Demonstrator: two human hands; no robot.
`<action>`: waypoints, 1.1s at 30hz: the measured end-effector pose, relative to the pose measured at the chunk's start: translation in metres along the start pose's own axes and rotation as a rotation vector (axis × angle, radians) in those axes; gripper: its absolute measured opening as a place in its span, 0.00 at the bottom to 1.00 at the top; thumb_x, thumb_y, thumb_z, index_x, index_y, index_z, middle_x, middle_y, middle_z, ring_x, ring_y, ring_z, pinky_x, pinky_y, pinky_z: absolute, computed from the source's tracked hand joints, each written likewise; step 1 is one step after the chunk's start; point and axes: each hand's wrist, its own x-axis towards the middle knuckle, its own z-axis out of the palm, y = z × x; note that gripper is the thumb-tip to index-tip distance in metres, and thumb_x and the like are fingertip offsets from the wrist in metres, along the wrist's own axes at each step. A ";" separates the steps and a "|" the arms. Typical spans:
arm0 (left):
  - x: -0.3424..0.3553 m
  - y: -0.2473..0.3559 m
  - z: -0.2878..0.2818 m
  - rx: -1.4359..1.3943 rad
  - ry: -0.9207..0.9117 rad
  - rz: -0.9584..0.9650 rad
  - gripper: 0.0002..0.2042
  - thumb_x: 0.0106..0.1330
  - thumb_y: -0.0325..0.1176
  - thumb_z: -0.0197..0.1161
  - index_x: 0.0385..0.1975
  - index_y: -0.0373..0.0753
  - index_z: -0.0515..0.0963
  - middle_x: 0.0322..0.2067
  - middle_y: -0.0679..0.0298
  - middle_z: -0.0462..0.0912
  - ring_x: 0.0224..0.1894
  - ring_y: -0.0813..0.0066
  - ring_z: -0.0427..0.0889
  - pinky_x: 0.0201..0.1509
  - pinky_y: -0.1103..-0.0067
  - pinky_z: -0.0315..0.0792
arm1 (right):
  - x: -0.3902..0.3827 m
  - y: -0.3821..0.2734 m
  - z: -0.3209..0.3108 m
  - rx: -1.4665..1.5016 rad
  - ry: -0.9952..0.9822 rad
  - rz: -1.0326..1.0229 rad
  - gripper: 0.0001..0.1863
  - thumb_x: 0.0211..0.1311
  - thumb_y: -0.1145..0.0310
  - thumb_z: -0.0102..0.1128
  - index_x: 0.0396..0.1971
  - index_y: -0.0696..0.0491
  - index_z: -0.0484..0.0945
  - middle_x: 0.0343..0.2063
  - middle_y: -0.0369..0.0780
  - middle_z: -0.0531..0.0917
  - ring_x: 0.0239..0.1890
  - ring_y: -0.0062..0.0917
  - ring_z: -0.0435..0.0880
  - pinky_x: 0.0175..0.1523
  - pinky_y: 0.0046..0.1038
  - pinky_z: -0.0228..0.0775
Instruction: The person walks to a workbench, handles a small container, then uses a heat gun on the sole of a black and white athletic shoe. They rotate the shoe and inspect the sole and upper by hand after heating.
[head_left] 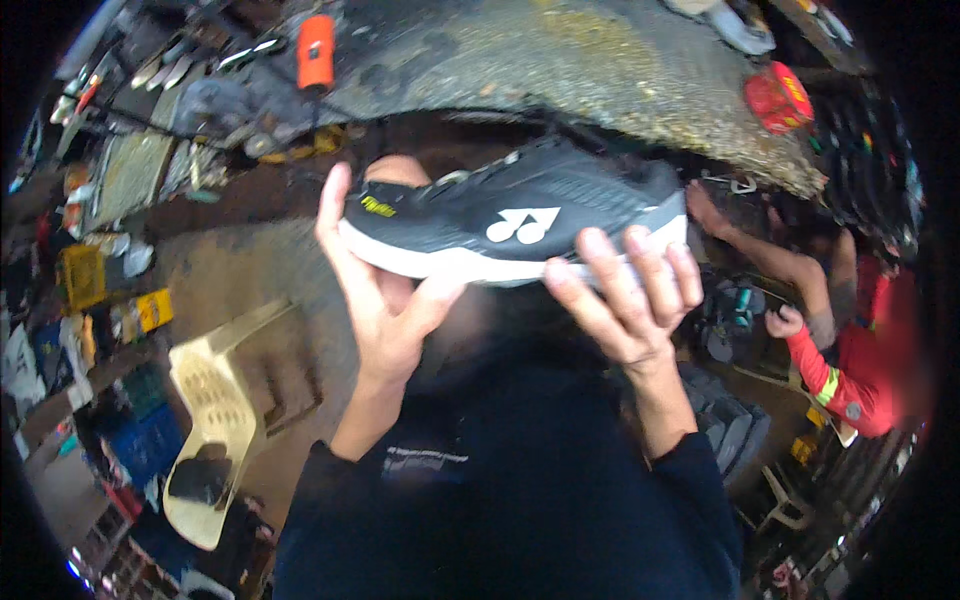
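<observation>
A black sports shoe (560,205) with a white sole and a white emblem on its side is held up sideways before my chest. Its toe points left and its heel right. My left hand (385,310) grips the toe end, with the thumb under the sole and fingers reaching up round the front. My right hand (630,300) supports the heel half, its fingers pressed along the sole edge and lower side. The far side of the shoe is hidden.
Beyond the shoe stretches a worn workbench (600,80) bearing an orange object (315,52) and a red jar (779,97). A cream plastic chair (215,420) stands at left. Someone in a red top (860,375) sits at right. Yellow boxes (155,310) lie among clutter far left.
</observation>
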 end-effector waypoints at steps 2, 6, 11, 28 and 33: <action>-0.001 -0.003 0.000 -0.004 0.018 -0.007 0.59 0.56 0.28 0.78 0.81 0.41 0.38 0.68 0.55 0.62 0.70 0.61 0.69 0.75 0.63 0.64 | 0.000 0.000 0.001 -0.002 0.009 -0.002 0.20 0.66 0.58 0.71 0.57 0.26 0.84 0.61 0.26 0.84 0.66 0.28 0.77 0.74 0.39 0.60; 0.000 -0.011 -0.001 0.025 0.036 0.026 0.58 0.56 0.35 0.78 0.82 0.39 0.41 0.76 0.55 0.52 0.76 0.61 0.60 0.80 0.63 0.55 | 0.002 0.001 0.004 -0.019 0.020 0.012 0.21 0.62 0.58 0.72 0.56 0.25 0.84 0.61 0.24 0.83 0.66 0.25 0.77 0.74 0.38 0.60; 0.021 0.005 -0.028 0.246 -0.183 -0.041 0.46 0.67 0.60 0.61 0.76 0.31 0.57 0.73 0.51 0.62 0.76 0.59 0.60 0.80 0.64 0.49 | 0.008 0.023 -0.006 0.166 -0.104 -0.058 0.25 0.60 0.62 0.72 0.58 0.28 0.84 0.63 0.26 0.83 0.65 0.27 0.78 0.75 0.37 0.60; 0.021 -0.066 -0.060 -0.299 -0.525 -0.816 0.48 0.61 0.42 0.75 0.77 0.30 0.54 0.71 0.50 0.67 0.73 0.60 0.68 0.77 0.71 0.61 | 0.041 0.055 -0.003 0.373 -0.305 -0.176 0.37 0.58 0.65 0.65 0.69 0.23 0.73 0.73 0.33 0.71 0.72 0.33 0.72 0.78 0.48 0.60; 0.020 -0.059 -0.048 -0.786 -0.543 -0.697 0.47 0.59 0.51 0.74 0.73 0.29 0.61 0.63 0.40 0.74 0.56 0.46 0.85 0.57 0.57 0.85 | 0.011 0.065 0.010 0.579 -0.030 0.416 0.05 0.60 0.67 0.73 0.36 0.48 0.88 0.37 0.35 0.88 0.44 0.39 0.83 0.61 0.43 0.70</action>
